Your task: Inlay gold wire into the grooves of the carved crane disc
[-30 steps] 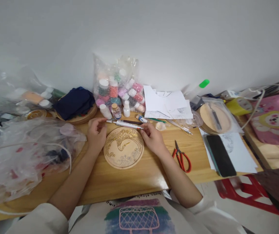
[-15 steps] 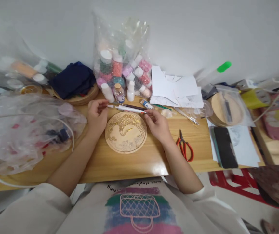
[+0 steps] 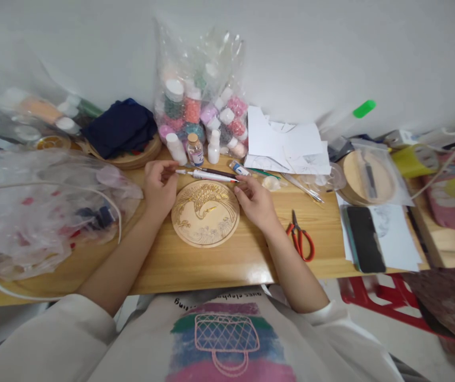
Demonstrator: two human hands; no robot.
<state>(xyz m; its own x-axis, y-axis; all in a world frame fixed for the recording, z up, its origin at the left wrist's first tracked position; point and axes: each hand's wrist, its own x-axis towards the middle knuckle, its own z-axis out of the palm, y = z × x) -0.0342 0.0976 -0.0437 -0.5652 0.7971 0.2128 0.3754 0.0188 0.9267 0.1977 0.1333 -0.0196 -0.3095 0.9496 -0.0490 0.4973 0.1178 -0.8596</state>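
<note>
A round wooden board (image 3: pixel 206 215) with a gold crane design and wave lines lies on the table between my hands. Just beyond it is a slim white tube (image 3: pixel 213 175) with a pointed nozzle on its left and a red tip on its right. My left hand (image 3: pixel 159 187) rests left of the board, fingers loosely bent near the nozzle, thumb apart. On the other side, my right hand (image 3: pixel 256 202) has its fingertips by the red tip and its thumb at the board's rim; I cannot tell if they touch. Behind the tube lies a dark pen (image 3: pixel 217 173).
Small bottles (image 3: pixel 194 150) stand before a clear bag of colourful jars (image 3: pixel 190 106). Red-handled pliers (image 3: pixel 300 239) lie right of my forearm, with a phone (image 3: pixel 365 239) farther right. Plastic bags (image 3: pixel 44 212) fill the left; papers (image 3: pixel 287 140) lie behind.
The view has shifted very slightly. Both hands, the board and the tube keep their places.
</note>
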